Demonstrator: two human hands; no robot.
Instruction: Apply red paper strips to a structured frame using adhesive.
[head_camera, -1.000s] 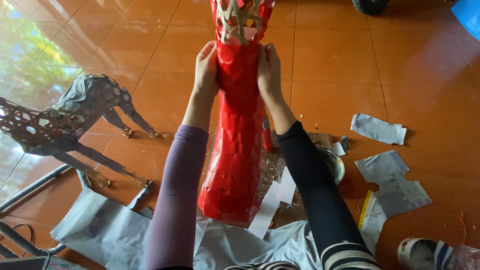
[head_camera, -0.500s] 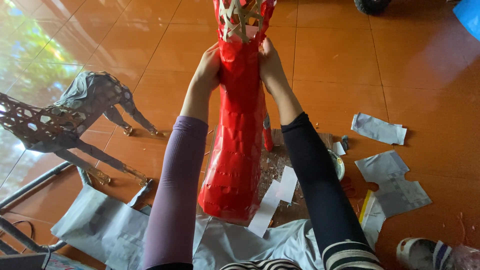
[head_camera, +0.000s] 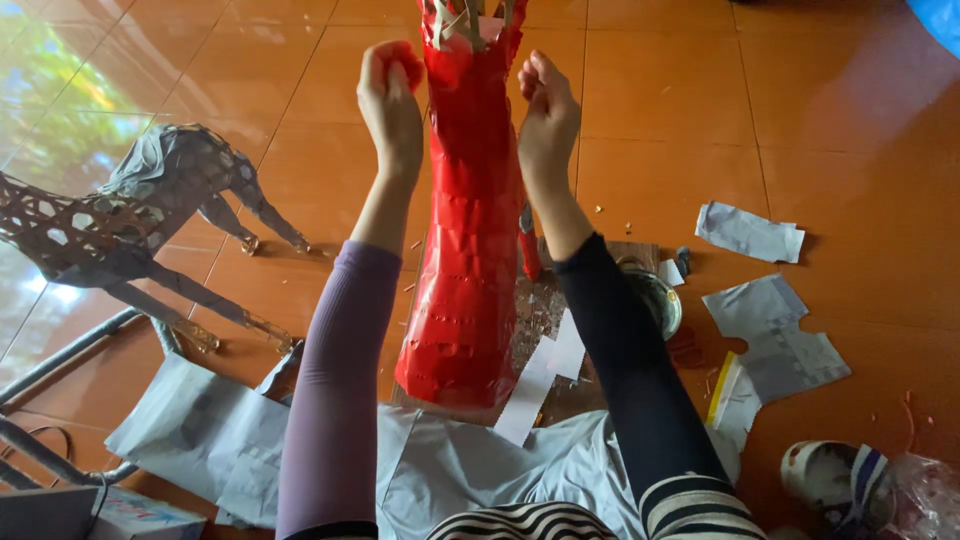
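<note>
A tall woven frame covered in red paper stands upright on the tiled floor in front of me, with bare lattice showing at its top end. My left hand is raised just left of its upper part, fingers curled around a small red paper piece. My right hand is raised just right of it, fingers pinched together and a little off the red surface. Neither hand grips the frame itself.
A grey paper-covered animal frame stands at the left. Grey paper sheets lie near my knees, with more scraps at the right. A small bowl, a red-handled tool, a sandal and metal tubes lie around.
Both hands were pressed against the sides of the red frame near its top. They have now come off it and moved apart, the left one carrying a bit of red paper.
</note>
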